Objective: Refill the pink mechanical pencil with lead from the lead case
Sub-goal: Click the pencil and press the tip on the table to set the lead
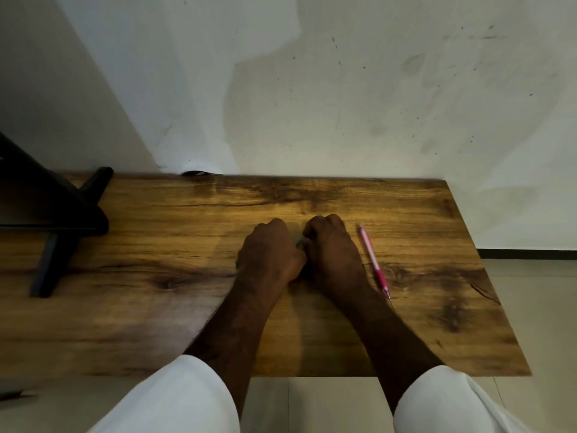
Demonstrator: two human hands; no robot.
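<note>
The pink mechanical pencil (373,261) lies on the wooden table (156,245), just right of my right hand, tip pointing toward me. My left hand (268,251) and my right hand (331,245) are pressed together at the table's middle, fingers curled. Between them a small greenish object (299,242) shows, which seems to be the lead case; most of it is hidden by the fingers. Both hands appear closed on it.
A black stand with legs (56,214) occupies the table's left side. A white wall rises behind the table. The table's right edge (487,276) drops to a tiled floor. White sleeves cover my upper forearms.
</note>
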